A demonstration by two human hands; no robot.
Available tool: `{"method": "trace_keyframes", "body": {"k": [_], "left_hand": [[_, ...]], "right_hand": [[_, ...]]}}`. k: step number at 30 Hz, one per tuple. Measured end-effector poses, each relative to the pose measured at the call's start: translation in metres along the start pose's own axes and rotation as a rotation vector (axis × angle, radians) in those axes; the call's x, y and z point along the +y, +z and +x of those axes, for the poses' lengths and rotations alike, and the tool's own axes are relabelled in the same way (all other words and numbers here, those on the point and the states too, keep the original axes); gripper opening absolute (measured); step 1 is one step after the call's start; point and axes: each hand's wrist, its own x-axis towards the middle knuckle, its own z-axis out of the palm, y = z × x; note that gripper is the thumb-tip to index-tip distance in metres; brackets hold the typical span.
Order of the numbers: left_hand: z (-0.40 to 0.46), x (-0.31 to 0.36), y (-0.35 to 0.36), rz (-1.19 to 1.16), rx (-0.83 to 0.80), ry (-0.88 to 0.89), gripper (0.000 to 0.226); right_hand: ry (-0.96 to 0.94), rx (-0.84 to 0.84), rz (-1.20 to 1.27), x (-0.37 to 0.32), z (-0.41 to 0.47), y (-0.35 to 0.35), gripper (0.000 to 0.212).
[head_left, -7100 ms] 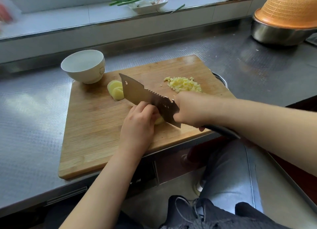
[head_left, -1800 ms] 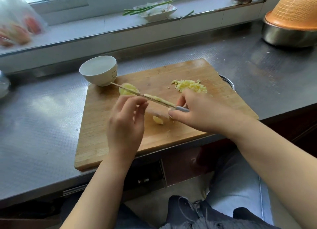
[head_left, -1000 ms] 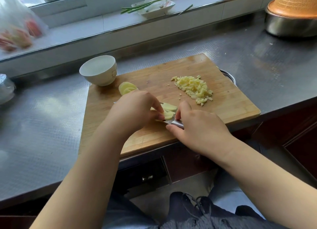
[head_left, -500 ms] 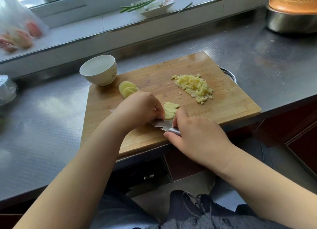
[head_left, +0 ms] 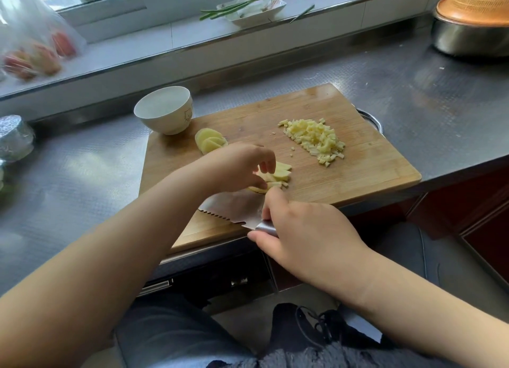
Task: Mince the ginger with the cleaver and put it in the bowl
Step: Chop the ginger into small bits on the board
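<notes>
No words, numbers or brand marks can be read anywhere. The white bowl — beyond the left hand — bears only a small line drawing.

so the steel table has a wooden cutting board hanging slightly over its front edge, a metal basin far right, and foil-wrapped stuff on the left

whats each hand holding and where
Right hand grips the cleaver where handle meets blade. Left hand fingers rest on the ginger slices.
</notes>
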Motion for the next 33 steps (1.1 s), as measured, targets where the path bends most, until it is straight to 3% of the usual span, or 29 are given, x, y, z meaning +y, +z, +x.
{"method": "trace_keyframes", "body": {"k": [3,5,11,13,16,22,26,29,33], "left_hand": [[-0.005,0.001,-0.022,0.012,0.100,0.001,0.017],[-0.013,-0.001,-0.035,-0.027,0.272,0.023,0.010],[-0.032,0.001,-0.015,-0.188,1.219,0.152,0.006],[-0.034,-0.002,0.006,-0.200,1.334,0.165,0.003],[-0.031,-0.017,0.038,-0.171,1.154,0.201,0.007],[-0.026,-0.025,0.058,-0.122,0.874,0.217,0.054],[-0.012,-0.029,0.056,-0.010,0.436,0.205,0.091],[0.007,-0.030,0.057,0.047,0.215,0.223,0.090],[0.026,-0.030,0.055,0.099,0.153,0.270,0.075]], "right_hand": [[0.007,-0.004,-0.022,0.001,0.000,0.001,0.040],[0.028,-0.006,-0.027,0.004,0.001,0.001,0.042],[0.187,0.018,0.135,0.022,0.011,-0.010,0.036],[0.266,0.041,0.233,0.034,0.015,-0.016,0.034],[0.374,0.077,0.295,0.056,0.020,-0.022,0.034],[0.496,0.137,0.496,0.091,0.024,-0.019,0.030],[0.522,0.204,0.683,0.100,0.028,-0.021,0.028],[0.525,0.223,0.766,0.102,0.031,-0.021,0.028],[0.543,0.230,0.829,0.104,0.031,-0.021,0.027]]}}
